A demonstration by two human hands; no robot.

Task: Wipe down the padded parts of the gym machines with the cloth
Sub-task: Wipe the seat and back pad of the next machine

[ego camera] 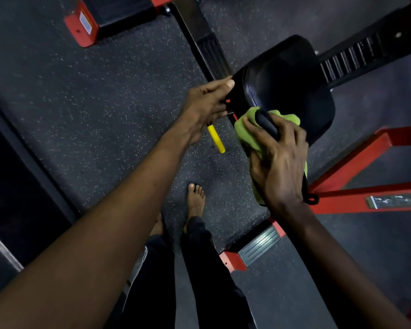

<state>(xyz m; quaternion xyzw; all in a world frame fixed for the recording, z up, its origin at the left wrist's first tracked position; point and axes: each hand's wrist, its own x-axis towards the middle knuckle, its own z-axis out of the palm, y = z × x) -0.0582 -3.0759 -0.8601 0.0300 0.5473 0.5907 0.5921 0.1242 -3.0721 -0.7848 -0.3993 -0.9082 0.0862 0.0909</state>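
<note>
Two hands on the black seat pad [287, 91], set apart at its near end. Left hand [204, 108] grips the pad's left edge, thumb on top, fingers curled under. Right hand [278, 160] is clamped on the green cloth [246, 131] at the pad's near corner, fingers also wrapped over a black elongated object [267, 125]; can't tell what it is. The cloth touches the pad's edge and hangs below the palm. Yellow lever handle [216, 138] sits just below the pad, by the left hand. Red frame [356, 162] is right of the pad. Bare feet [195, 198] on speckled rubber floor [105, 91] stand nearer the camera than the pad.
</note>
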